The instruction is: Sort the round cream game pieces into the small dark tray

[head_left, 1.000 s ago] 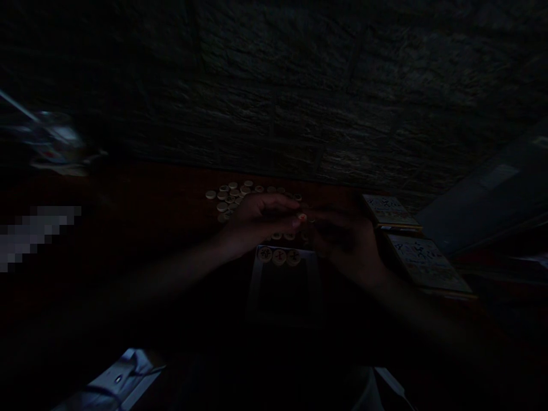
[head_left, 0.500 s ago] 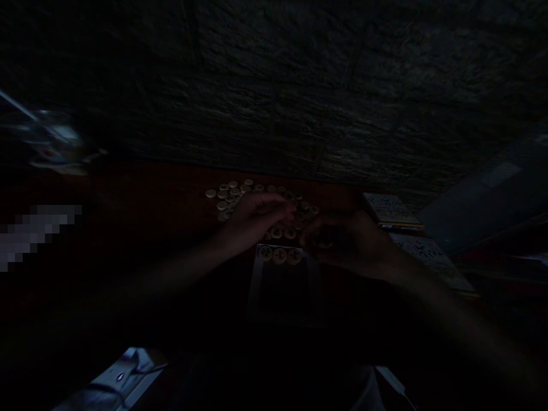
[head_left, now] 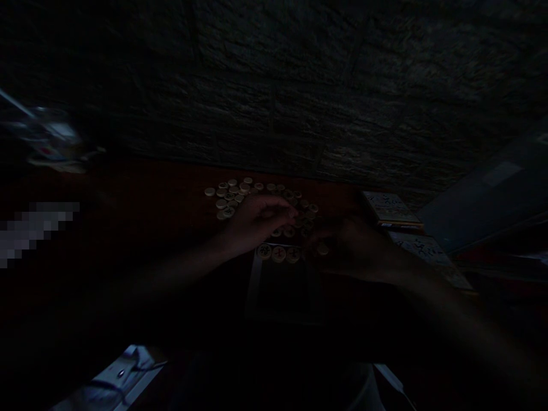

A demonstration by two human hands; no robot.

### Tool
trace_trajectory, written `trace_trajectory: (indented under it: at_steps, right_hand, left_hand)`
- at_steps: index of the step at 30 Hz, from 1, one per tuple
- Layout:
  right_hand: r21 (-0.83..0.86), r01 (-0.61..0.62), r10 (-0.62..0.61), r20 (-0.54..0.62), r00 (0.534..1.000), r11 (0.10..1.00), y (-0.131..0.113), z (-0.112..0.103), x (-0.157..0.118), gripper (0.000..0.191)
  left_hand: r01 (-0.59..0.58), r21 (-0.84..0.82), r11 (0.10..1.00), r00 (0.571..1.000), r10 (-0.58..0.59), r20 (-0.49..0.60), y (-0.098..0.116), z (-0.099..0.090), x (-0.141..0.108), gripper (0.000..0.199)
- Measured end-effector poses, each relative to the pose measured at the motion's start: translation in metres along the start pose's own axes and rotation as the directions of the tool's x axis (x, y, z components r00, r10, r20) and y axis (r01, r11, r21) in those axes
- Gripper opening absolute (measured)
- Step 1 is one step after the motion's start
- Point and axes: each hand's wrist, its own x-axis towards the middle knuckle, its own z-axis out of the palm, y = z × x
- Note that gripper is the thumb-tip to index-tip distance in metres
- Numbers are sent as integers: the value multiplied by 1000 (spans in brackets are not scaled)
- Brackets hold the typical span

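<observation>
Only three discs [head_left: 278, 253] line the tray's [head_left: 253, 288] far edge, the pile [head_left: 239, 197] lying outside near the bench's [head_left: 171, 194] far edge; left hand [head_left: 261, 218] nearly pinched, contents hidden; right hand's [head_left: 357, 245] grip curled at another disc [head_left: 322, 249], hold unclear.

We're badly underexposed: rough grey stone wall [head_left: 274, 103] barely reads, our bare right hand [head_left: 357, 251] sinks into shadow, pale blocky pixelation [head_left: 38, 228] at left.

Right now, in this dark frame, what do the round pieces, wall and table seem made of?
Round pieces: perhaps wood, or plastic; pale, with dark or reddish characters on some, no strong shine. Wall: seemingly stone or textured tile, matte; rough ridges and straight seams show. Table: possibly wood, reddish brown; too dark to see grain or judge its finish.
</observation>
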Motion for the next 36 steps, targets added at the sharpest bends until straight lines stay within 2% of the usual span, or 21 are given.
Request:
trace_trajectory:
  at_steps: [6, 12, 15, 18, 21, 22, 24, 26, 27, 29, 32, 36]
  right_hand:
    - [0, 24, -24, -59, 998, 1000, 4, 2, -1, 22]
    - [11, -33, 33, -28, 999, 999, 2, 1, 0, 15]
    - [33, -25, 26, -18, 999, 999, -1, 1, 0, 13]
    - [89, -23, 26, -33, 999, 996, 0, 2, 1, 11]
    - [167, -76, 102, -154, 983, 983, 7, 3, 5, 7]
    - [186, -93, 135, -228, 964, 978, 11, 4, 7, 9]
    - [195, -123, 195, -410, 891, 973, 21, 7, 10, 16]
    - [171, -166, 230, -492, 840, 971, 32, 12, 14, 17]
    - [136, -189, 232, -501, 834, 972, 37, 14, 15, 18]
    - [59, -196, 199, -501, 842, 979, 44, 18, 16, 19]
    - [-15, -130, 110, -443, 890, 991, 46, 21, 17, 20]
    - [-60, -39, 14, -374, 927, 997, 38, 22, 18, 30]
  left_hand:
    - [-5, 14, 1000, 1000, 5, -2, -3, -1, 0, 13]
    - [18, -21, 1000, 1000, -18, -10, 0, 0, 1, 15]
    - [25, -18, 1000, 997, -26, -69, 6, -3, 2, 13]
    - [-35, -4, 999, 978, 34, -207, 10, -13, 8, 13]
    - [-137, 29, 990, 923, 138, -358, 10, -28, 17, 14]
    - [-159, 51, 986, 905, 166, -393, 10, -32, 20, 15]
    - [-165, 104, 981, 883, 194, -427, 8, -40, 25, 15]
    - [-144, 135, 980, 880, 189, -435, 5, -45, 29, 13]
    - [-132, 122, 984, 880, 173, -443, 3, -47, 31, 13]
    - [-119, 33, 992, 871, 120, -477, 0, -52, 35, 13]
    - [-132, -97, 987, 846, 61, -530, -4, -61, 41, 12]
    - [-181, -85, 980, 821, 103, -562, -7, -74, 45, 9]
